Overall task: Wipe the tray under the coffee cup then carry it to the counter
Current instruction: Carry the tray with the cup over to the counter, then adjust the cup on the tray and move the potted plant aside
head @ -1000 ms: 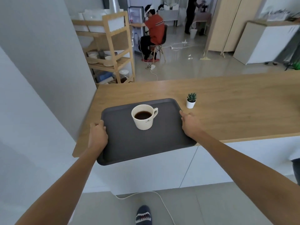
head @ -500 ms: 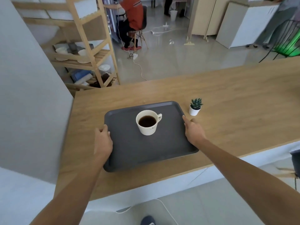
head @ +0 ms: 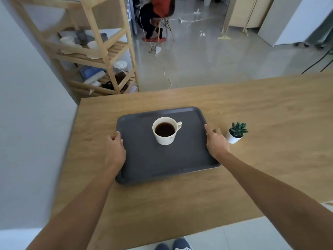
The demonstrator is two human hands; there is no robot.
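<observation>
A dark grey tray lies flat on the wooden counter, its whole base over the wood. A white coffee cup full of black coffee stands upright on the tray, a little behind its middle, handle to the right. My left hand grips the tray's left rim. My right hand holds the right rim, thumb along the edge.
A small potted succulent stands on the counter just right of my right hand. A grey wall borders the counter's left end. Beyond the counter are a wooden shelf with dishes and a seated person.
The tray has moved forward from overhanging the counter's front edge to lying fully on the wood. I have stepped closer, and both hands stay on its rims.
</observation>
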